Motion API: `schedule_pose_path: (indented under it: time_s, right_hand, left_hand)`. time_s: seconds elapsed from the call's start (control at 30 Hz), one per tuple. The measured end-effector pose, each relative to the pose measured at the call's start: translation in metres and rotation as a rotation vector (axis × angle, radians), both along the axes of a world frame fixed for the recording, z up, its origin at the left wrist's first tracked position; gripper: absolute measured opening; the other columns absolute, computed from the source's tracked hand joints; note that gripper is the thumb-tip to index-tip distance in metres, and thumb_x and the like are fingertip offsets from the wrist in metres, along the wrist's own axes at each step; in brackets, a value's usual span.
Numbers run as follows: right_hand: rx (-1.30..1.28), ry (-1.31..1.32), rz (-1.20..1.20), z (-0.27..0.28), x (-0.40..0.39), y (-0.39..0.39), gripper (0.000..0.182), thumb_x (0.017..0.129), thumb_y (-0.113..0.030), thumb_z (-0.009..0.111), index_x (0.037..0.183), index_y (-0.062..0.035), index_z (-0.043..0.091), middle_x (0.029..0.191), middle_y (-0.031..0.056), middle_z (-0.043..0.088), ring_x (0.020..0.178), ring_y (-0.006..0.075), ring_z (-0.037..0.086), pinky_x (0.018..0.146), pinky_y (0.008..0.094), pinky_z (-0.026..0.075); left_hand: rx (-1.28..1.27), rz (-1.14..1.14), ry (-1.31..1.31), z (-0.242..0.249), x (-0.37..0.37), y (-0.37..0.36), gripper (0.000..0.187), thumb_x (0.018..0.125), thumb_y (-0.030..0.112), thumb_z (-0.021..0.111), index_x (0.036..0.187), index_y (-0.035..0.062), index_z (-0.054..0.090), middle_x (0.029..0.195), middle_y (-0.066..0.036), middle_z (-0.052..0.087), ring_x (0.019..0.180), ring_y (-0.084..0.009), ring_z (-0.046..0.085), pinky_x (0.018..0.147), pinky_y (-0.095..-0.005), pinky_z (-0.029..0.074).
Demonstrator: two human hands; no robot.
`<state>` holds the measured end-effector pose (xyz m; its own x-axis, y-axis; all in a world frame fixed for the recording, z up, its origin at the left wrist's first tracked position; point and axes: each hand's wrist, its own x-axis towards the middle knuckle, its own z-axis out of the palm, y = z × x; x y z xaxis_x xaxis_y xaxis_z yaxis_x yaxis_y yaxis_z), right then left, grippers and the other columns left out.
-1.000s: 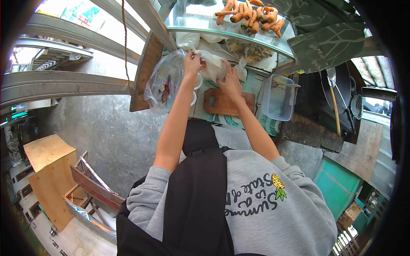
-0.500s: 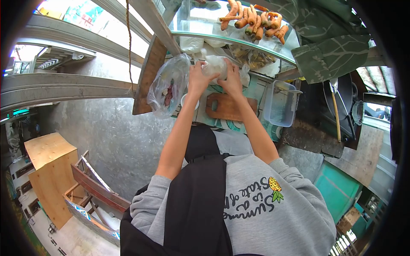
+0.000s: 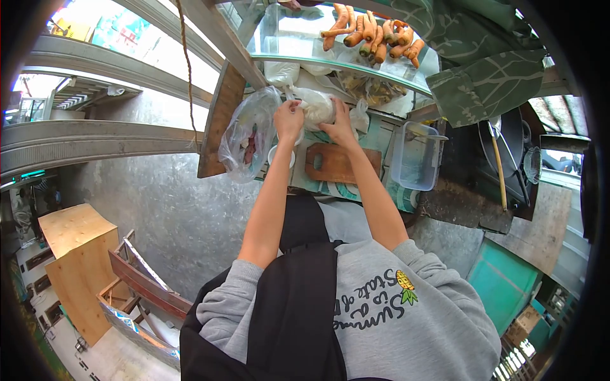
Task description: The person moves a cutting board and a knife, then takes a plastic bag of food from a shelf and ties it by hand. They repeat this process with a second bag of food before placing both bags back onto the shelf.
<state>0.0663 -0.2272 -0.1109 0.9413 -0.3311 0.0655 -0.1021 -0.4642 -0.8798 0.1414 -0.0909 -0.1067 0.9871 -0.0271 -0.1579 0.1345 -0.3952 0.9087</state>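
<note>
Both my hands hold a small white plastic bag (image 3: 316, 105) with something pale inside, above the counter. My left hand (image 3: 289, 119) grips its left side and my right hand (image 3: 338, 126) grips its right side. Just below my right hand lies a wooden cutting board (image 3: 340, 164). To the left of my left hand a large clear plastic bag (image 3: 244, 134) with dark and pale pieces inside hangs over the counter edge. A small white bowl (image 3: 279, 154) sits under my left wrist.
Several carrots (image 3: 372, 35) lie on a glass shelf (image 3: 292, 44) at the back. A clear plastic tub (image 3: 416, 157) stands right of the board. A dark wok with a wooden-handled spatula (image 3: 497, 155) is far right. A green leaf-print cloth (image 3: 483, 70) drapes at upper right.
My hands have lowered the white bag slightly and closed in around it; earlier my left hand pinched its top higher up.
</note>
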Motion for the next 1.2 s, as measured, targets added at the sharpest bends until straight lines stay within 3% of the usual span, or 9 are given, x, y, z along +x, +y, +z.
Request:
schedule_pose_path:
  time_s: [0.07, 0.23, 0.4, 0.53, 0.7, 0.83, 0.93, 1.1, 1.2]
  right_hand:
    - [0.138, 0.028, -0.005, 0.000, -0.003, -0.004, 0.081, 0.059, -0.010, 0.074, 0.132, -0.0084, 0.038, 0.127, 0.0175, 0.038, 0.120, 0.0358, 0.039, 0.102, 0.0379, 0.035]
    - [0.256, 0.004, 0.038, -0.003, -0.004, -0.016, 0.083, 0.062, -0.010, 0.074, 0.136, -0.0091, 0.036, 0.131, 0.0161, 0.036, 0.121, 0.0347, 0.039, 0.103, 0.0370, 0.034]
    - [-0.165, 0.224, 0.282, 0.066, -0.015, -0.032, 0.064, 0.075, -0.033, 0.070, 0.129, -0.0064, 0.046, 0.130, 0.0165, 0.043, 0.123, 0.0337, 0.039, 0.099, 0.0398, 0.037]
    - [-0.458, 0.221, 0.156, 0.118, 0.004, -0.017, 0.054, 0.079, -0.036, 0.065, 0.122, -0.0049, 0.053, 0.120, 0.0177, 0.054, 0.113, 0.0349, 0.049, 0.091, 0.0399, 0.042]
    - [-0.364, -0.025, 0.166, 0.093, 0.023, -0.010, 0.023, 0.083, -0.019, 0.058, 0.095, 0.0003, 0.060, 0.091, 0.0200, 0.063, 0.085, 0.0372, 0.060, 0.074, 0.0432, 0.047]
    - [-0.183, -0.202, 0.136, 0.076, 0.013, -0.009, 0.018, 0.081, -0.009, 0.056, 0.096, 0.0000, 0.061, 0.095, 0.0192, 0.063, 0.088, 0.0388, 0.058, 0.074, 0.0440, 0.046]
    - [-0.129, -0.299, 0.103, 0.069, 0.007, -0.011, 0.023, 0.078, -0.002, 0.056, 0.099, 0.0008, 0.061, 0.087, 0.0191, 0.063, 0.078, 0.0326, 0.063, 0.069, 0.0402, 0.047]
    - [0.419, -0.071, -0.251, 0.073, 0.020, -0.023, 0.014, 0.087, -0.014, 0.060, 0.092, -0.0033, 0.068, 0.063, 0.0026, 0.057, 0.054, 0.0056, 0.047, 0.049, 0.0237, 0.038]
    - [0.579, -0.043, -0.218, 0.072, 0.025, -0.032, 0.024, 0.090, -0.026, 0.060, 0.098, -0.0041, 0.068, 0.068, -0.0028, 0.058, 0.054, 0.0052, 0.045, 0.052, 0.0210, 0.035]
  left_hand:
    - [0.053, -0.091, 0.018, -0.009, 0.006, 0.000, 0.026, 0.077, 0.008, 0.059, 0.101, -0.0021, 0.065, 0.086, -0.010, 0.068, 0.067, -0.0159, 0.066, 0.053, -0.0281, 0.056]
    - [-0.095, -0.173, 0.086, 0.032, -0.002, 0.003, 0.025, 0.080, 0.011, 0.061, 0.102, -0.0009, 0.064, 0.090, -0.009, 0.067, 0.067, -0.0149, 0.065, 0.054, -0.0279, 0.056]
    - [-0.153, -0.250, 0.095, 0.038, 0.000, 0.009, 0.024, 0.083, 0.014, 0.061, 0.103, 0.0006, 0.064, 0.091, -0.008, 0.065, 0.065, -0.0139, 0.064, 0.053, -0.0271, 0.056]
    - [-0.018, -0.358, 0.058, 0.044, 0.002, 0.003, 0.027, 0.085, 0.020, 0.060, 0.102, -0.0002, 0.064, 0.086, -0.008, 0.064, 0.064, -0.0143, 0.065, 0.051, -0.0270, 0.055]
    - [-0.074, -0.312, 0.079, 0.046, 0.010, 0.002, 0.026, 0.085, 0.022, 0.057, 0.095, -0.0006, 0.065, 0.076, -0.012, 0.066, 0.057, -0.0178, 0.066, 0.049, -0.0286, 0.053]
    - [0.083, -0.276, 0.221, 0.032, 0.028, -0.002, 0.028, 0.080, 0.027, 0.061, 0.088, 0.0008, 0.066, 0.071, -0.012, 0.066, 0.053, -0.0189, 0.065, 0.051, -0.0294, 0.053]
    - [0.230, -0.253, 0.179, 0.026, 0.032, -0.011, 0.029, 0.078, 0.029, 0.065, 0.084, 0.0002, 0.066, 0.070, -0.012, 0.066, 0.054, -0.0200, 0.066, 0.048, -0.0286, 0.053]
    - [0.380, -0.253, -0.024, 0.031, 0.035, -0.028, 0.036, 0.077, 0.033, 0.069, 0.087, -0.0013, 0.064, 0.077, -0.013, 0.067, 0.060, -0.0222, 0.066, 0.051, -0.0317, 0.054]
    - [-0.021, -0.243, 0.395, 0.037, 0.043, -0.032, 0.047, 0.077, 0.041, 0.069, 0.098, -0.0006, 0.063, 0.088, -0.014, 0.067, 0.072, -0.0246, 0.066, 0.064, -0.0354, 0.053]
